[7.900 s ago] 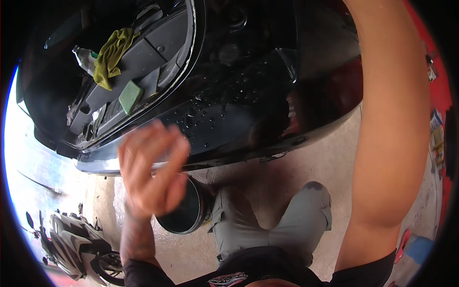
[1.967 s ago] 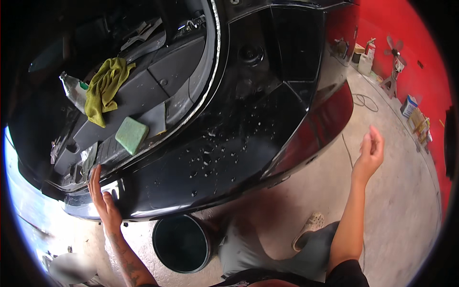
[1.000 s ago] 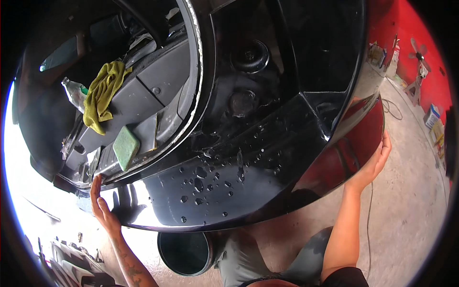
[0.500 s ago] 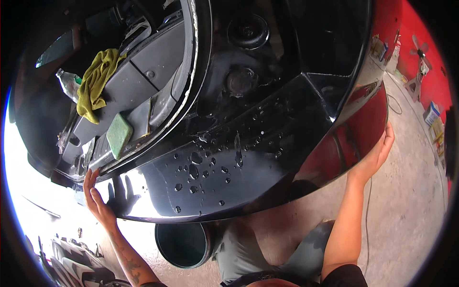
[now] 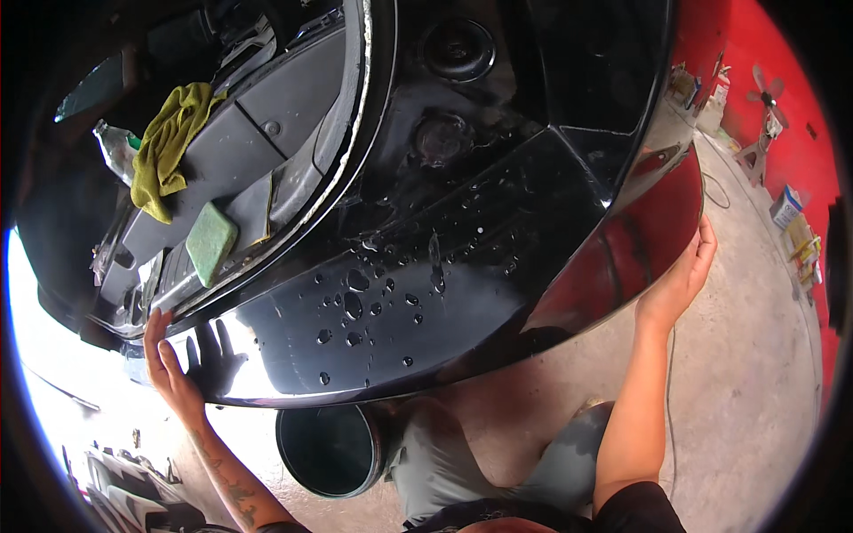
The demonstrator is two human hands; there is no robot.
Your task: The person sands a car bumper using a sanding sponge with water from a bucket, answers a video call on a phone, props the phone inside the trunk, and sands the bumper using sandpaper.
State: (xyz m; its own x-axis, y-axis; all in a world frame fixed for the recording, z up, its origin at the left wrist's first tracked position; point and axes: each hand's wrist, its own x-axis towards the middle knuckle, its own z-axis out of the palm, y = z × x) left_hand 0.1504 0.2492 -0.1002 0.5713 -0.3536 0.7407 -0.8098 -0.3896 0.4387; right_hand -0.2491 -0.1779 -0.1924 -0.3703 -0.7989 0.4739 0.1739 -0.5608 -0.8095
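Note:
A glossy black car body panel [image 5: 444, 338] with water drops spans the middle. My left hand [image 5: 173, 364] touches its left end with fingers stretched out and slightly apart. My right hand [image 5: 680, 275] grips the outer edge at the panel's right end, fingertips partly hidden by it. In the dark recessed section at upper left lie a green sponge [image 5: 211, 240], a crumpled yellow-olive cloth [image 5: 173, 142] and a clear plastic bottle [image 5: 118, 151] beside the cloth.
A dark bucket [image 5: 327, 444] stands below the panel by my legs. A motorbike [image 5: 124, 489] is at lower left. Along the red wall [image 5: 800, 124] stand a fan [image 5: 769, 98] and boxes [image 5: 791, 213]; a cable [image 5: 673, 400] runs over the concrete floor [image 5: 737, 373].
My right hand, free two seconds ago, now holds the panel's right edge. My left hand, raised and blurred earlier, rests at the left end. Over the last second the view has shifted slightly.

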